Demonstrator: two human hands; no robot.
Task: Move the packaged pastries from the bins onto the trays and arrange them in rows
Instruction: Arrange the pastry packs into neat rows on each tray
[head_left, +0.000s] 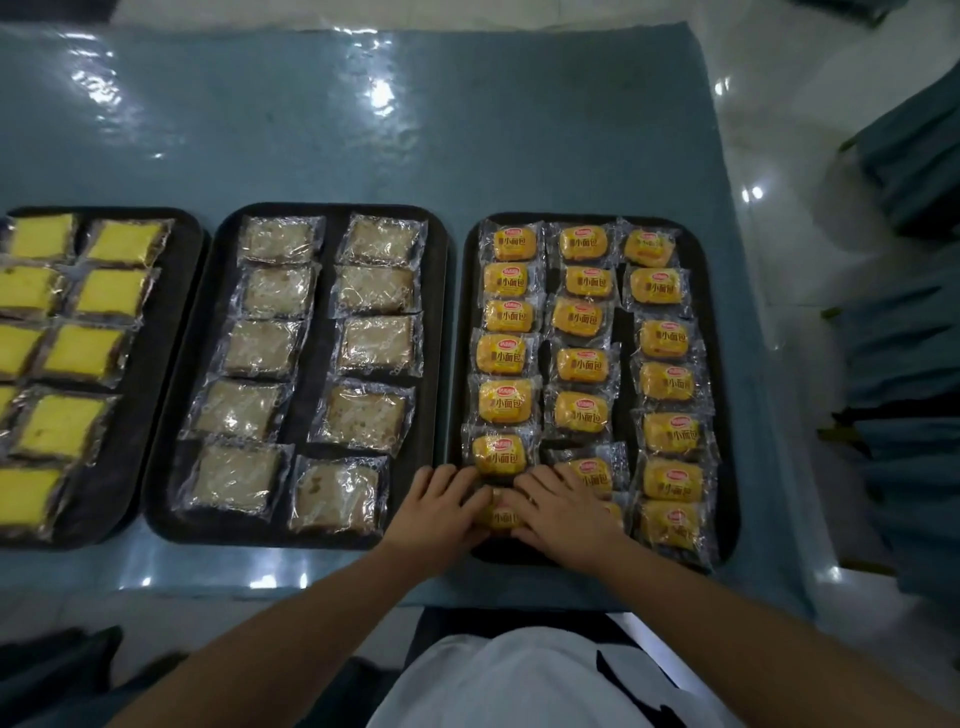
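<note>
At the right tray's (719, 395) near edge, both hands, left (439, 512) and right (563, 512), press flat-fingered on an orange packet (501, 517); it should slide square under its column.

A glossy blue-grey plastic-covered table (363, 130) fills most of the frame. White shiny tiled floor (779, 104) shows at the upper right, with stacked blue-green bins (914, 332) along the right edge.

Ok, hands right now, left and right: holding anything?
Left hand: open, fingers flat on the orange pastry packet at the right tray's near edge.
Right hand: open, also pressing it.
</note>
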